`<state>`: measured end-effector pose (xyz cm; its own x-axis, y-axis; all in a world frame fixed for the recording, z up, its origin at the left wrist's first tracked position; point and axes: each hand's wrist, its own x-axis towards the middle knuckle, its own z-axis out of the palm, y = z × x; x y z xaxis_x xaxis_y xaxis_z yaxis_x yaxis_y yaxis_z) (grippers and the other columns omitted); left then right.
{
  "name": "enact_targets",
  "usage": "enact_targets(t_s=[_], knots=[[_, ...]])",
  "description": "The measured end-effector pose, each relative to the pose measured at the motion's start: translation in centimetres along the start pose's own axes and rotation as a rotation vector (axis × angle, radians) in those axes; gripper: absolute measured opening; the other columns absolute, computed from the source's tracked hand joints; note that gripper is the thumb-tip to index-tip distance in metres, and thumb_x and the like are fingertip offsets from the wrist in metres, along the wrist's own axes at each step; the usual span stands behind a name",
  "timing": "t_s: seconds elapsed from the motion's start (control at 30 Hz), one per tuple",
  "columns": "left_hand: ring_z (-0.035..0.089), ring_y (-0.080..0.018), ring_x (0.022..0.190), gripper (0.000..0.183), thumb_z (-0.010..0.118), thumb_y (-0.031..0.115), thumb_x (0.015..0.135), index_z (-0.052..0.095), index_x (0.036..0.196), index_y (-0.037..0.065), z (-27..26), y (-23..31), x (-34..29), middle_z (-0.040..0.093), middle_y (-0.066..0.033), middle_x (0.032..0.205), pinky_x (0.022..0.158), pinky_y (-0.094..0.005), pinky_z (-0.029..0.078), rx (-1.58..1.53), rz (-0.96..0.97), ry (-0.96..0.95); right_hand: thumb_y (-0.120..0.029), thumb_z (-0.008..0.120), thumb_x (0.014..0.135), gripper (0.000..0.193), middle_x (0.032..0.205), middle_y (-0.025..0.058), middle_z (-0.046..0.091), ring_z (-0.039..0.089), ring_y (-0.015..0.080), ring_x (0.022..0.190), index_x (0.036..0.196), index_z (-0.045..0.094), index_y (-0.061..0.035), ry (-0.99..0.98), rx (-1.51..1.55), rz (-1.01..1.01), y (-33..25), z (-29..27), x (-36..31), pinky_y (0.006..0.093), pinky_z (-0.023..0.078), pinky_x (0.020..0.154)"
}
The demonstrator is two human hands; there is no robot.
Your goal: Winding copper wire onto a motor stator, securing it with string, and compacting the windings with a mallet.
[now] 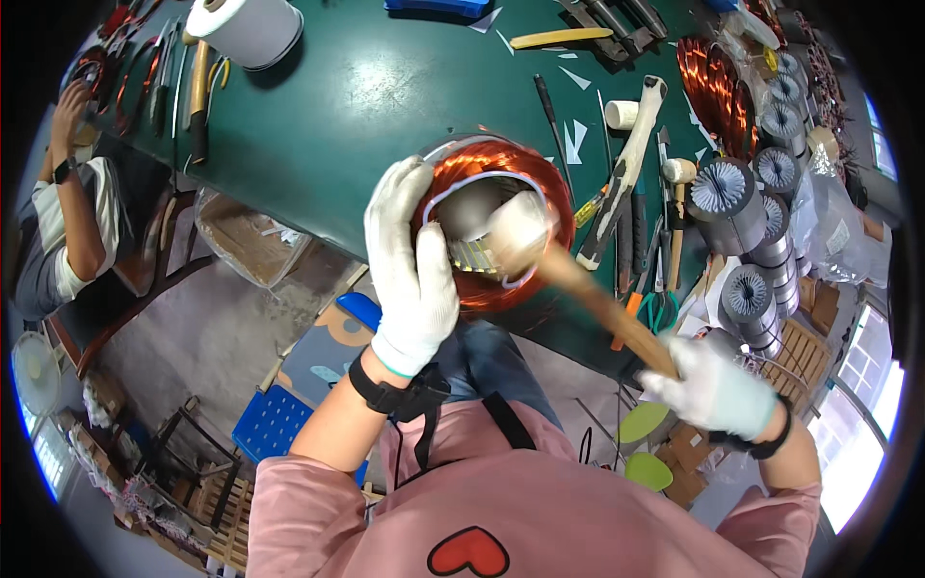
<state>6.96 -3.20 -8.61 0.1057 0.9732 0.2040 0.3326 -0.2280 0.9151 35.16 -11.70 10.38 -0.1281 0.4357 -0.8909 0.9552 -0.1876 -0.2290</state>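
Note:
A motor stator [561, 197] with thick orange copper windings stands at the table's near edge, its round opening facing up toward me. My left hand [409, 260], in a white glove, grips the left side of it. The fingers stretch along the outside, and the thumb lies at the coil's inner rim. My right hand [708, 385], also gloved, is wrapped round the wooden handle of a mallet [597, 303]. Its pale head is smeared by motion and overlaps the stator's opening and the coil's right inner edge. Whether the head touches the coil, I cannot tell.
Tools, including a white-and-black worn bar [626, 173] and green-handled scissors [659, 310], lie right of the stator. Slotted metal cores [727, 202] stand stacked at the right edge. A white spool [246, 31] stands far left. Another person [82, 212] sits at left.

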Motion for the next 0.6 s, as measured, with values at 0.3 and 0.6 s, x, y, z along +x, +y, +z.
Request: enact_targets(t_s=[0.3, 0.6], knots=[[0.05, -0.0364, 0.137, 0.045, 0.047, 0.021, 0.105, 0.051, 0.143, -0.003, -0.7, -0.1, -0.2, 0.051, -0.0232, 0.147, 0.118, -0.0458, 0.036, 0.154, 0.133, 0.05, -0.038, 0.06, 0.103, 0.039, 0.065, -0.0006, 0.052, 0.046, 0.0104, 0.052, 0.111, 0.062, -0.0007, 1.003, 1.093, -0.189, 3.8, -5.5, -1.7, 0.0266, 0.04, 0.051], [0.061, -0.0369, 0.11, 0.044, 0.06, -0.001, 0.078, 0.064, 0.121, -0.003, -3.0, 4.7, -0.6, 0.063, -0.0205, 0.12, 0.097, -0.0505, 0.047, 0.206, 0.414, -0.152, -0.026, 0.075, 0.089, 0.039, 0.094, 0.0259, 0.066, 0.067, 0.0394, 0.085, 0.118, 0.063, -0.0026, 0.592, 0.403, 0.054, 10.3, 8.8, 1.9, 0.0419, 0.054, 0.074]])
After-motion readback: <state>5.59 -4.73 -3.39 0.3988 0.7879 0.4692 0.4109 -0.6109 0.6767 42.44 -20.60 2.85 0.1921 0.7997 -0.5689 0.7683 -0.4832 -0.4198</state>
